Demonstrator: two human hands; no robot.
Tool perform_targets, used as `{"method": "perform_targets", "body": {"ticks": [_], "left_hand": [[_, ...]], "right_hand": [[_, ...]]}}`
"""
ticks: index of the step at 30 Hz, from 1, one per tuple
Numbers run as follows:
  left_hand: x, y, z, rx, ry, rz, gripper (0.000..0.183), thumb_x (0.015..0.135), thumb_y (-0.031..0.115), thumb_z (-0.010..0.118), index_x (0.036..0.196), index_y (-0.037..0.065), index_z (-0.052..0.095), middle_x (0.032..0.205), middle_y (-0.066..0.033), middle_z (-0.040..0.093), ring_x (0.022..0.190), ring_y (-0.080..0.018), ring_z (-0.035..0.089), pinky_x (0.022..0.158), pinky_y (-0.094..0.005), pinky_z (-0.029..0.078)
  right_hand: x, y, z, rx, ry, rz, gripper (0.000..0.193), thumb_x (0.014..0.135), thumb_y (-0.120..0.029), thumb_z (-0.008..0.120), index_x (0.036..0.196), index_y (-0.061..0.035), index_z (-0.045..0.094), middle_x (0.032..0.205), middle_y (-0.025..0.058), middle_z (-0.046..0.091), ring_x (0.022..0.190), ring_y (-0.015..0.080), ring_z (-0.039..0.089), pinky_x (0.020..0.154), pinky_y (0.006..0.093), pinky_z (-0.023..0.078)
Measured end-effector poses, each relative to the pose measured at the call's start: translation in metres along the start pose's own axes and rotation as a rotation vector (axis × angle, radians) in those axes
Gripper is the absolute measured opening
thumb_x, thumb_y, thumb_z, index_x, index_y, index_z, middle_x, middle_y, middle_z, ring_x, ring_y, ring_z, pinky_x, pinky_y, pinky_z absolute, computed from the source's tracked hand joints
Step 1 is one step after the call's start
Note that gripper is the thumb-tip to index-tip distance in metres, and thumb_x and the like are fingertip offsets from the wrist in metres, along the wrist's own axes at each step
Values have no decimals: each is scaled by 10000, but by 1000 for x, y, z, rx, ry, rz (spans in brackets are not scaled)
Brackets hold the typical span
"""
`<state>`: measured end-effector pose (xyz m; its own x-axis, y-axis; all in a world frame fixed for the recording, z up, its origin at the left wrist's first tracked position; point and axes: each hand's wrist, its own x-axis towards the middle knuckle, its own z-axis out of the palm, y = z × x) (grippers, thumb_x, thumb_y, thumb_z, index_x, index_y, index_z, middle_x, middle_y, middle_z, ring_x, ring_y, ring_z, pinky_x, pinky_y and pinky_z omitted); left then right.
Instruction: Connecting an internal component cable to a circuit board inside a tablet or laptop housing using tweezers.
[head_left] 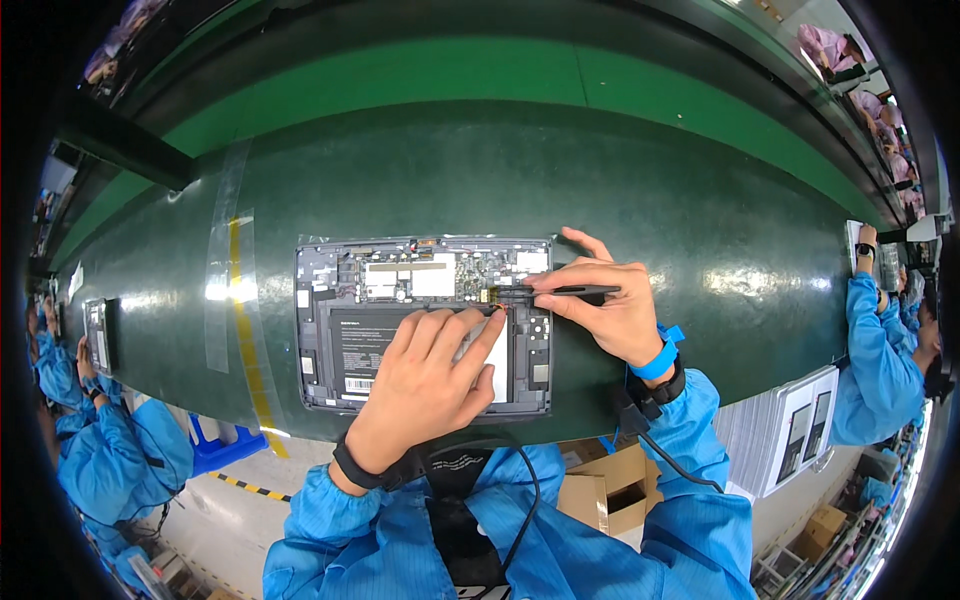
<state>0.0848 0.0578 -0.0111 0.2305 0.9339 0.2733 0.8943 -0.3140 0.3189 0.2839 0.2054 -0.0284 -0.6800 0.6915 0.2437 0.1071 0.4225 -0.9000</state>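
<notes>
An opened tablet [318,345] lies on the green bench, its inside facing up. Along its far side runs a circuit board [470,272] with white patches, and nearer me sits a black battery [365,335] with a printed label. My left hand [430,375] rests over the battery, fingers stretched toward the board's near edge, covering part of the battery. In my right hand [620,305] is a pair of black tweezers [580,291], held between thumb and fingers. Their tips reach the board's right part, by a small yellowish connector [492,295]. Whether they grip anything is too small to tell.
Clear tape and a yellow strip [243,300] cross the bench [700,220] left of the tablet. Another tablet [97,335] lies far left beside a co-worker [120,450]; a second co-worker [880,360] sits right. A stack of white sheets [770,430] and a cardboard box [610,490] stand below.
</notes>
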Motion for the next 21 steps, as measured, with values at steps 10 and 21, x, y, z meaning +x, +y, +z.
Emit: {"method": "perform_targets", "body": {"ticks": [10, 21], "left_hand": [[0, 0, -2, 3, 1, 2, 534, 763, 169, 657, 1271, 16, 594, 1145, -102, 574, 1004, -262, 552, 894, -397, 457], [1, 1, -3, 5, 8, 6, 537, 761, 161, 659, 1273, 13, 592, 1136, -102, 574, 997, -259, 555, 881, -390, 458]], "right_hand": [[1, 0, -1, 19, -24, 9, 125, 791, -48, 765, 915, -60, 777, 849, 80, 754, 766, 165, 691, 1145, 505, 318], [1, 1, 1, 34, -10, 2, 125, 796, -25, 749, 917, -43, 771, 878, 90, 757, 793, 182, 705, 1140, 505, 334]]}}
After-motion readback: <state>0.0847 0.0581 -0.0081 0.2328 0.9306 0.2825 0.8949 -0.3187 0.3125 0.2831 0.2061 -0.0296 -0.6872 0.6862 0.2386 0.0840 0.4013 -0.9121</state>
